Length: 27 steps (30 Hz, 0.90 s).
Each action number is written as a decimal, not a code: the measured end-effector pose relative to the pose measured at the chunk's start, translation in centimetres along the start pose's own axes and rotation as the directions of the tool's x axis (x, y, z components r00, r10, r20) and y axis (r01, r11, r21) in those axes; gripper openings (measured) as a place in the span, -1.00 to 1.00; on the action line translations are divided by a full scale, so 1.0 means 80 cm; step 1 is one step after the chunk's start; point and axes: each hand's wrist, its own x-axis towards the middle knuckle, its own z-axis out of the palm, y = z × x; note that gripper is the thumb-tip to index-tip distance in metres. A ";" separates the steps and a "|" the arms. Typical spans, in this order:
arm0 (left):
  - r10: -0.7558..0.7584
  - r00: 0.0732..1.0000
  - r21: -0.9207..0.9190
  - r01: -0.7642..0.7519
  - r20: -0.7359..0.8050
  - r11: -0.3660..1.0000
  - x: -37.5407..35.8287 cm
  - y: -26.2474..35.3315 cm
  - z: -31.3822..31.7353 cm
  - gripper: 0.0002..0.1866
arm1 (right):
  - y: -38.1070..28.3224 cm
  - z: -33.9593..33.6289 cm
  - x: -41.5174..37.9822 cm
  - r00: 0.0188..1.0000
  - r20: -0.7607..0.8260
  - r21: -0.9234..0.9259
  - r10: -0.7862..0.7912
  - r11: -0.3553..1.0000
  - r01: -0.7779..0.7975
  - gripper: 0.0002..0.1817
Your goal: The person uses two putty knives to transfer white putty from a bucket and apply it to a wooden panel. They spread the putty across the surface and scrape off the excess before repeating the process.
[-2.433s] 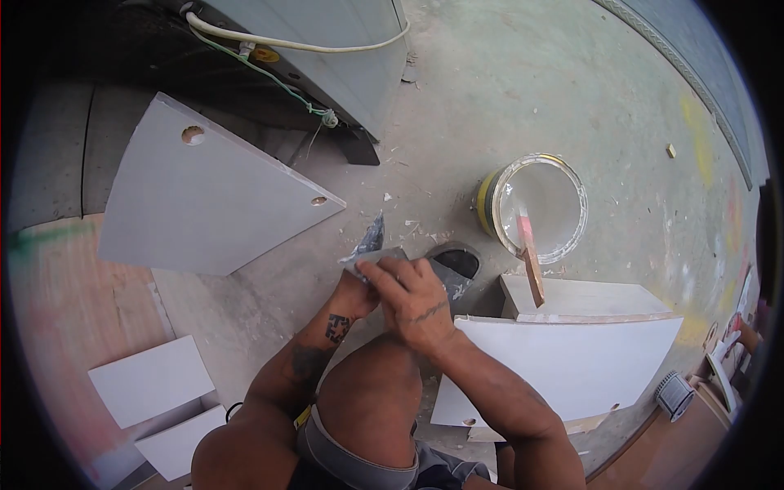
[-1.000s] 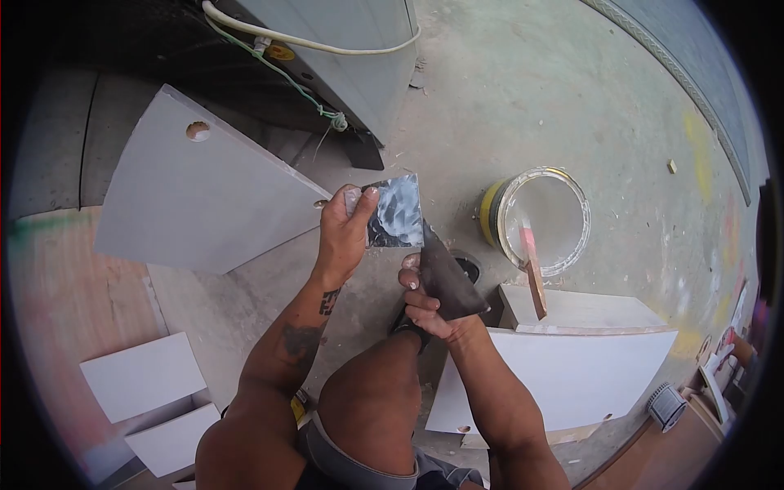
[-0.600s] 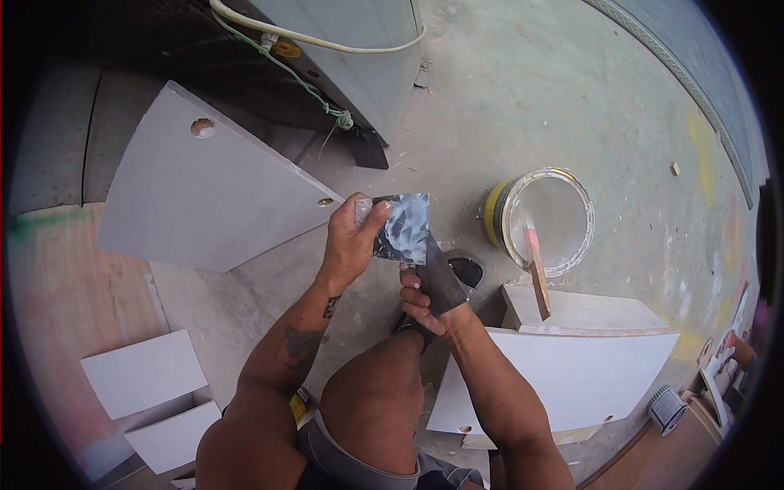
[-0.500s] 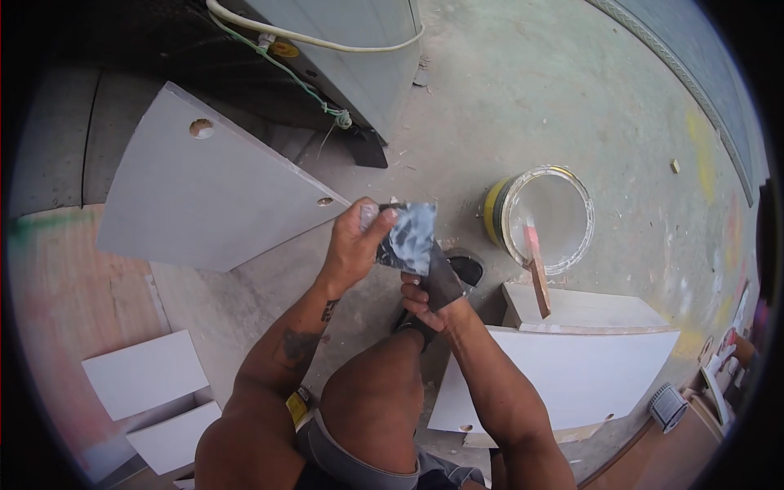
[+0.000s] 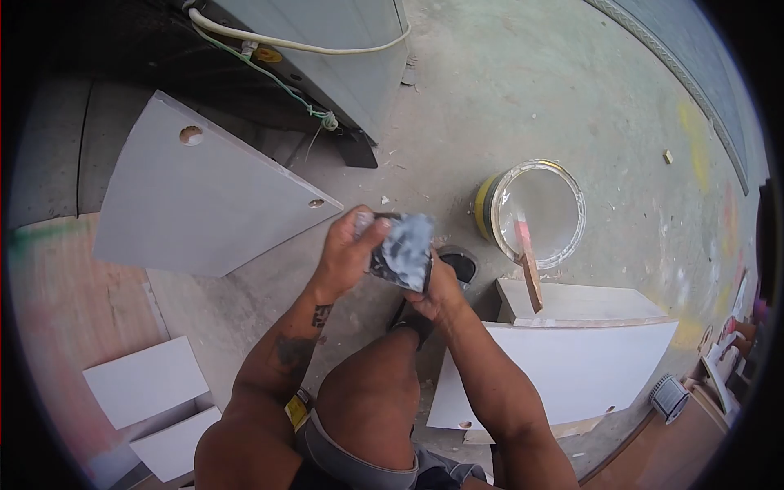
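A dark sheet of sandpaper (image 5: 400,249), smeared with whitish dust, is held between my two hands above the floor. My left hand (image 5: 349,249) is closed on its left edge, with the thumb pressed on the smeared face. At the lower right edge, my right hand (image 5: 437,290) is closed on the sheet, its fingers partly hidden behind it. Below the hands my dark shoe (image 5: 457,265) shows. A large whitish-grey panel (image 5: 204,200) with two round holes stands tilted to the left.
An open paint bucket (image 5: 487,204) stands right of my hands, a wooden stick (image 5: 532,278) leaning across its rim. White panels (image 5: 563,371) lie at lower right, and white pieces (image 5: 147,380) at lower left. A grey metal cabinet (image 5: 343,77) with a cable (image 5: 310,45) stands ahead.
The dark part of the sandpaper that extended over my right hand no longer shows there. My right hand has come up against the sheet's lower right edge. The view has shifted slightly.
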 end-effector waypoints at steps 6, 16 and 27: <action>-0.022 0.938 -0.284 -0.082 -0.346 0.955 -0.004 0.006 -0.030 -0.73 | -0.007 -0.029 0.001 0.878 -0.010 0.034 -0.478 0.878 0.478 -0.63; -0.018 0.884 -0.180 -0.075 -0.466 0.981 -0.009 -0.025 -0.039 -0.77 | -0.006 -0.021 -0.051 0.758 0.266 -0.237 -0.595 0.722 0.650 -0.48; -0.037 0.895 -0.066 0.008 -0.445 0.998 -0.019 -0.047 0.010 -0.81 | 0.005 0.015 -0.084 0.687 0.211 -0.394 -0.695 0.583 0.711 -0.49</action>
